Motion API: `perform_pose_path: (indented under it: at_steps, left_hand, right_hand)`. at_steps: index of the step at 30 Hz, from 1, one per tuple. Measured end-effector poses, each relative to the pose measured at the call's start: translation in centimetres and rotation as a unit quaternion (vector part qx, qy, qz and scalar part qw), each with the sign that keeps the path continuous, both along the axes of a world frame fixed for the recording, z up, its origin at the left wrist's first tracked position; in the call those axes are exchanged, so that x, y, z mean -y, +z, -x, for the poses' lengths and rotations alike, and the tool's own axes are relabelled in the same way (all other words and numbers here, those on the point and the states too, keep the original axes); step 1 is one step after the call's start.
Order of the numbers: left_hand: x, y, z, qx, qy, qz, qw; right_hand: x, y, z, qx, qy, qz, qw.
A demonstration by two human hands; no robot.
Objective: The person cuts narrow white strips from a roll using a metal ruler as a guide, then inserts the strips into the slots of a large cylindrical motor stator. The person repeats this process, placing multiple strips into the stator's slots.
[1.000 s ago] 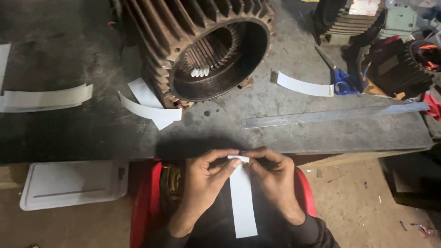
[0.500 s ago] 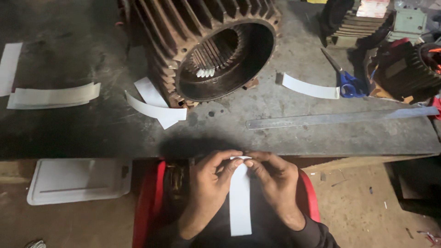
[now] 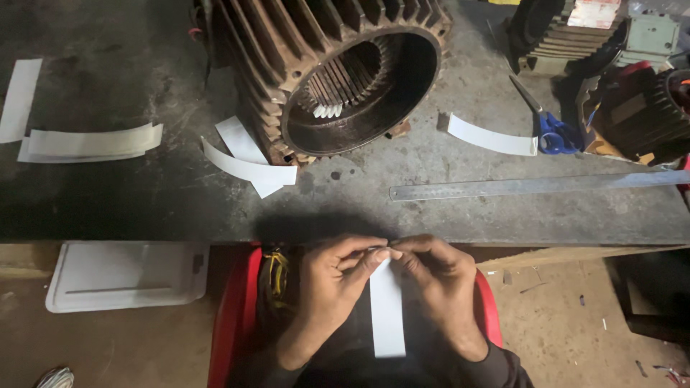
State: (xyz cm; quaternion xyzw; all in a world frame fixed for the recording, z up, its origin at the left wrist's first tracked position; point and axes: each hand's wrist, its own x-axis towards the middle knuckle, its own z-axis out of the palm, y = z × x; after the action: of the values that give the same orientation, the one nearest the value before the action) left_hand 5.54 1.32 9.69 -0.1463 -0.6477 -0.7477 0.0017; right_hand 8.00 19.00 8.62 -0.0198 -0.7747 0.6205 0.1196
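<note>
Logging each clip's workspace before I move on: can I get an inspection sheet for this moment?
Surface: dark, stained workbench, scuffed and dusty.
Job's things: white paper strip pinched at its top end by both hands, the rest hanging toward the lap.
Clutter: finned motor housing lying on its side with its open bore facing the camera; loose paper strips beside it, more at the left and right; steel ruler; blue-handled scissors; other motor parts at far right.
Grips: left hand and right hand, fingertips meeting on the strip.
Cables: yellow wires below the bench edge.
Surroundings: white tray, red seat, dirt floor.
</note>
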Motion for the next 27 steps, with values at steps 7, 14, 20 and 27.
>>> perform_pose_path:
  at_steps: [7, 14, 20, 27]
  left_hand:
    - [0.2, 0.2, -0.2, 0.017, -0.013, -0.005, 1.0]
    - [0.0, 0.3, -0.4, -0.019, 0.026, 0.03, 0.999]
    - [0.1, 0.4, -0.6, -0.035, 0.034, 0.046, 0.998]
    - [-0.1, 0.3, -0.7, -0.031, 0.039, 0.059, 0.997]
  right_hand:
    - [-0.1, -0.9, -0.1, -0.024, 0.0, 0.027, 0.999]
    - [0.2, -0.2, 0.0, 0.015, 0.0, 0.028, 1.0]
    - [0.2, 0.3, -0.1, 0.023, 0.019, 0.05, 0.998]
    - [0.5, -0.1, -0.2, 0.022, -0.006, 0.044, 0.999]
